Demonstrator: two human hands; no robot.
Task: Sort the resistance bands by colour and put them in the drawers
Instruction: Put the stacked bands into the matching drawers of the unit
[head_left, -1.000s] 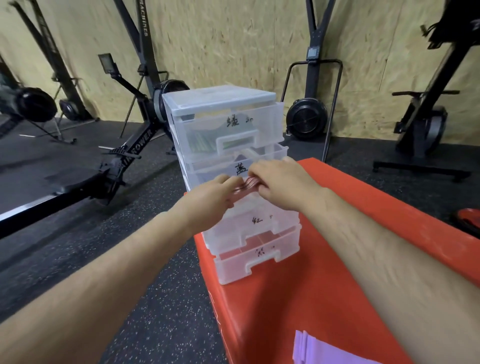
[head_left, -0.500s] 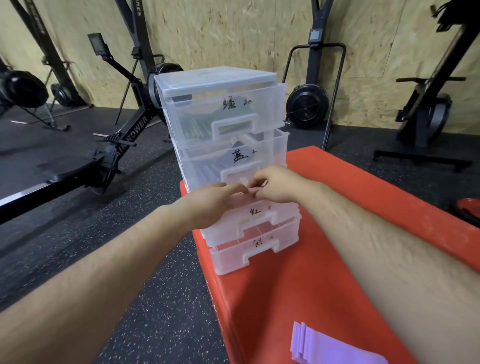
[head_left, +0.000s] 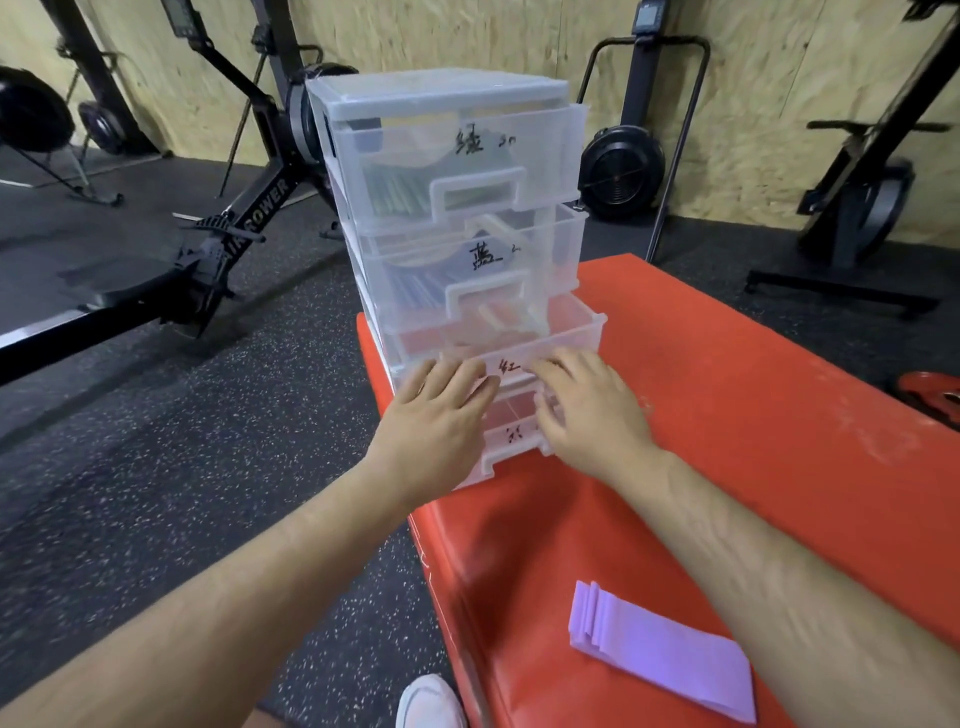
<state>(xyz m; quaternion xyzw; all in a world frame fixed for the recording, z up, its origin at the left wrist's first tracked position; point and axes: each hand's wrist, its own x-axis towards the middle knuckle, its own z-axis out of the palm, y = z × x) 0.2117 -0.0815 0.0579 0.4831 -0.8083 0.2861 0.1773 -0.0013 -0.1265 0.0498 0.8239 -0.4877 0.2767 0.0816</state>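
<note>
My left hand (head_left: 441, 415) lies flat and spread on the front of the red-marked drawer (head_left: 571, 327), third down in the drawer unit (head_left: 447, 98). My right hand (head_left: 589, 410) lies on the same front just beside it, fingers loose and holding nothing. That drawer stands out from the unit, and so, a little, does the bottom drawer (head_left: 511, 436) under my palms. The unit is light plastic and sits at the left edge of the red pad (head_left: 753, 415), so a hard or lopsided shove could skid it back or tip it off onto the floor on its left. A band riding up inside could also catch under the blue-marked drawer above and jam the slide. The purple bands (head_left: 660, 649), not yet put away, lie stacked on the pad well in front of the unit and to its right, close to my right forearm — a careless sweep of that arm would scatter them. What I cannot make out: the handle of the red-marked drawer is under my hands. The reddish tone inside it may be bands or only the pad showing through — I cannot tell. The bottom drawer's mark is half covered and smeared.
</note>
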